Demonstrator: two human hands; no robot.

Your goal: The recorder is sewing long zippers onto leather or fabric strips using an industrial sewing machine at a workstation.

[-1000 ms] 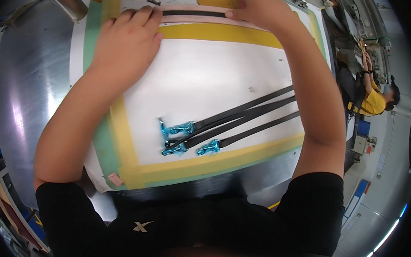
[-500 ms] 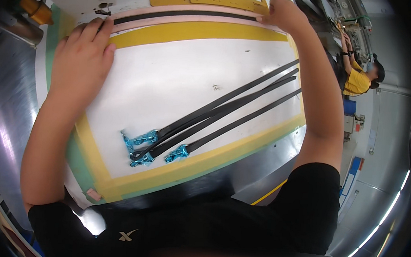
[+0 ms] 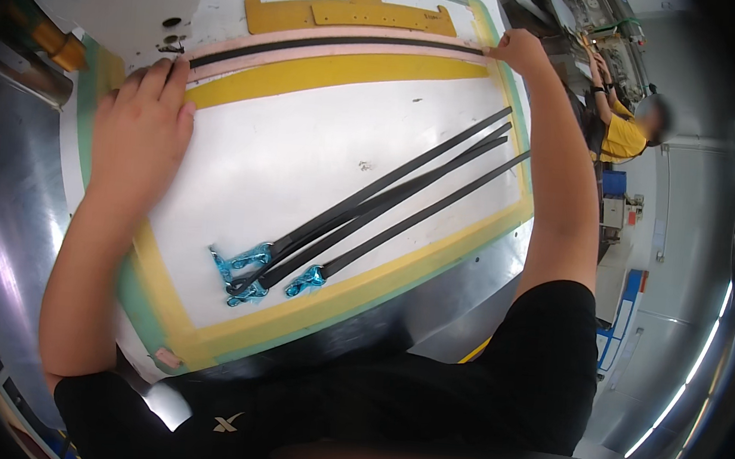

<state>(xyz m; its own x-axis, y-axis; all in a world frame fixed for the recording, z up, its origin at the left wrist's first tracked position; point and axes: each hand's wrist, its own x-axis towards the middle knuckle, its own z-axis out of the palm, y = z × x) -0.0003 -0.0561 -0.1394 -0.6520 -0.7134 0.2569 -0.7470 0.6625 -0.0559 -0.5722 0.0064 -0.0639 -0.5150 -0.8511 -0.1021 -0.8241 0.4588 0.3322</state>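
The two hands are apart from each other. The left hand (image 3: 146,100) lies palm down at the left end of the black strip (image 3: 356,41); the right hand (image 3: 518,53), with bent fingers, is at its right end. Whether either one grips, I cannot tell. The strip lies on pink tape (image 3: 356,51), along the far edge of the surface (image 3: 286,163). Straps (image 3: 303,231) with blue hooks (image 3: 250,257) lie from near the left corner to the right edge.
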